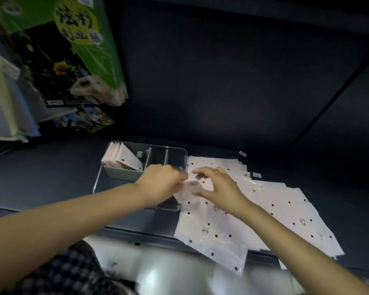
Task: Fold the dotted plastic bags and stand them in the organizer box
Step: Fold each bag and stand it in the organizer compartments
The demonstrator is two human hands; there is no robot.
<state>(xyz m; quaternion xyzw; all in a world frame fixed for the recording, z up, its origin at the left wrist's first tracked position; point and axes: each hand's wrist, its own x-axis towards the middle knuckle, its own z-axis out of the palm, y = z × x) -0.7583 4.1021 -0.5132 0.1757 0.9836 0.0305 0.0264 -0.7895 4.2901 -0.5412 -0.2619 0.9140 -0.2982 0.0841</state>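
Your left hand (162,182) pinches one dotted bag (188,191) beside the organizer box (136,177); your right hand (217,185) hovers open. About four folded bags (124,159) stand in its left compartment.

Green package (87,39): I saw large dark East Asian characters on a yellow patch near its top, too blurred for me to read.
Barcode label on that package (55,102): a small white strip sat at its lower edge; I could make out no digits.
Smaller packet beneath it (90,120): I noticed colourful print, but no legible words.
White stickers on the dark shelf (256,175): two small tags lay behind the dotted plastic bags (264,209); their print was too small for me to tell.
Bags: I saw black dots and small triangle outlines, no lettering.
Organizer box (179,154): a small sticker inside, unreadable.
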